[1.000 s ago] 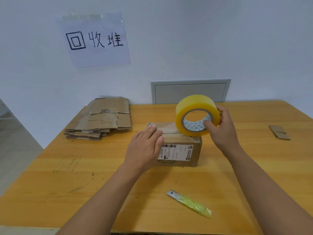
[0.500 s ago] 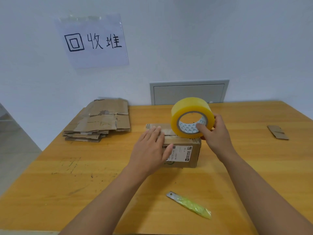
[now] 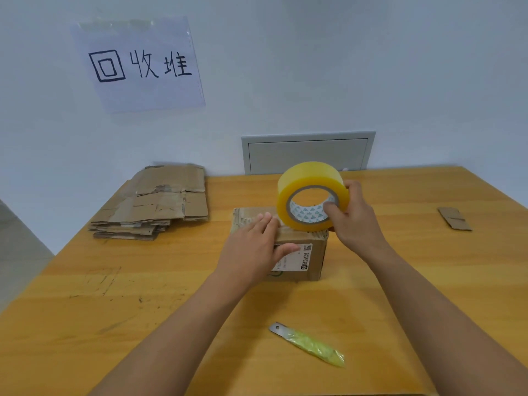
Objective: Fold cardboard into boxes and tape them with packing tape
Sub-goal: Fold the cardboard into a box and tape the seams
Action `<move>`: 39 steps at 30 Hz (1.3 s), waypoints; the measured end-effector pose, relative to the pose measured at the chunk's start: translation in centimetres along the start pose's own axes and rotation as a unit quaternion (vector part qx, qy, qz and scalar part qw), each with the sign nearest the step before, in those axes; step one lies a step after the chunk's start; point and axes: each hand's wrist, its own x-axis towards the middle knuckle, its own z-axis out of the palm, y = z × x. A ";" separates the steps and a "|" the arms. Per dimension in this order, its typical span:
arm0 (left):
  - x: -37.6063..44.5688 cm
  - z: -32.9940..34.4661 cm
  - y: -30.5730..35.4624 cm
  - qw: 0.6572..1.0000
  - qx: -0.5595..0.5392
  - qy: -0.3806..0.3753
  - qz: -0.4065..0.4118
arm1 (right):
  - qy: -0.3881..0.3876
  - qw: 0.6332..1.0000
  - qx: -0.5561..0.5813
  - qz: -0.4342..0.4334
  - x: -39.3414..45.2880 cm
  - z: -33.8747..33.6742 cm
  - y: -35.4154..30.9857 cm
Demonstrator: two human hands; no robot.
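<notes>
A: Where's the box (image 3: 303, 252) sat?
B: Mid-desk (image 3: 85, 310), pressed flat by the left hand (image 3: 251, 250), fingers straight.
A: And the tape roll (image 3: 311, 195)?
B: Gripped by the right hand (image 3: 357, 221), held on the box's right top edge.

Hands on box (image 3: 300, 252) (right (image 3: 355, 221) gripping tape roll (image 3: 311, 195))

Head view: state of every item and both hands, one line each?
box: folded up, flaps closed, on the table
tape roll: upright on edge at the box top, gripped
right hand: grips the tape roll, thumb in its core
left hand: fingers straight, presses the box top
flattened cardboard stack: unfolded, piled far left
utility knife: lying loose, blade end exposed
cardboard scrap: flat, far right
</notes>
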 end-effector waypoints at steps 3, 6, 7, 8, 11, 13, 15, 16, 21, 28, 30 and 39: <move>-0.2 0.0 -0.1 1.000 -0.011 0.008 0.000 | 0.026 0.999 -0.028 -0.030 0.2 -1.0 -0.3; -0.2 -0.2 -0.1 1.000 -0.019 0.005 -0.001 | 0.066 0.997 -0.028 -0.020 0.1 -1.8 -0.1; -0.3 -0.2 -0.1 1.000 -0.018 0.000 -0.003 | 0.070 0.997 -0.019 -0.015 0.0 -1.9 -0.1; -0.3 -0.2 0.0 1.000 -0.014 -0.003 -0.005 | 0.073 0.997 -0.006 -0.009 -0.2 -1.9 0.0; -0.2 0.3 -0.1 1.000 0.003 0.018 0.000 | 0.078 0.995 0.054 0.030 -0.3 -1.4 0.2; -0.4 0.6 -0.2 0.999 0.012 0.044 0.017 | 0.063 0.990 0.103 0.069 -0.2 -1.2 0.4; -0.3 0.8 -0.2 0.998 0.012 0.058 0.030 | 0.045 0.985 0.132 0.103 -0.2 -1.0 0.5; -0.3 0.7 0.0 0.998 0.008 0.058 0.032 | 0.036 0.982 0.144 0.118 -0.3 -0.9 0.6; -0.2 0.2 0.8 0.998 0.004 0.051 0.037 | -0.012 0.970 0.183 0.158 -0.5 -0.2 0.7; 0.7 0.4 0.8 0.997 0.006 0.005 0.071 | 0.009 0.964 0.206 0.165 -0.4 0.8 0.6; 0.8 0.6 0.1 0.998 0.000 0.000 0.069 | 0.018 0.957 0.230 0.176 -0.4 1.6 0.3; 0.8 0.4 -0.4 0.998 -0.007 0.017 0.068 | 0.034 0.987 0.103 0.117 0.5 0.8 -0.6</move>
